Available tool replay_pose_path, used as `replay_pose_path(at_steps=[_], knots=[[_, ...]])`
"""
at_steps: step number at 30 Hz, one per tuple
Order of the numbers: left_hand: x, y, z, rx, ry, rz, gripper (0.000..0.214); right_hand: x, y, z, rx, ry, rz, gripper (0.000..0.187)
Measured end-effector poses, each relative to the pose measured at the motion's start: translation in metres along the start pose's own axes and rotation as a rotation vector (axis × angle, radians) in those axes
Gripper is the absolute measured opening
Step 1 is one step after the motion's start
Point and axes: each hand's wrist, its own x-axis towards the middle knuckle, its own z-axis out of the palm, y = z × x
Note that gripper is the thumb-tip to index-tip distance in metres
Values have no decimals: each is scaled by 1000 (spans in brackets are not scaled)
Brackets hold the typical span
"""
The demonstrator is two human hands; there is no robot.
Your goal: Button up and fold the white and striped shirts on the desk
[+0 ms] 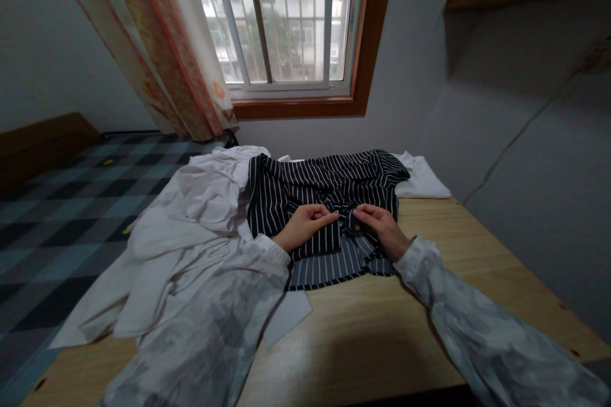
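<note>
A black garment with thin white stripes (305, 191) lies spread on the wooden table (477, 267). My left hand (305, 224) rests on its middle with fingers curled, pinching a fold of the striped cloth. My right hand (382, 226) sits close beside it, fingers likewise closed on the fabric. The two hands almost meet at a bunched spot near the garment's centre. Both my arms wear pale, mottled sleeves.
A heap of white clothes (191, 229) covers the table's left side and hangs over its edge. More white cloth (422, 181) lies behind the striped garment. A checked bed (62, 203) is at the left, a curtained window (286, 25) behind, a grey wall at the right.
</note>
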Motion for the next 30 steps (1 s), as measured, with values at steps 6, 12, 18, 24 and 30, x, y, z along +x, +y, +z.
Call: replay_pose_path(at_steps=[6, 12, 18, 24, 30], knots=[[-1, -1, 1, 6, 10, 28, 47, 0, 5, 2, -92, -9, -38, 49], [-2, -5, 2, 24, -1, 46, 44, -2, 9, 6, -193, -51, -153, 39], [-3, -2, 2, -3, -31, 31, 43, -4, 7, 10, -277, -127, -299, 28], [-3, 0, 3, -10, -53, 24, 41, -4, 14, 14, -272, -76, -244, 27], [-4, -2, 2, -55, -85, 58, 39, -4, 14, 15, -274, -4, -233, 28]])
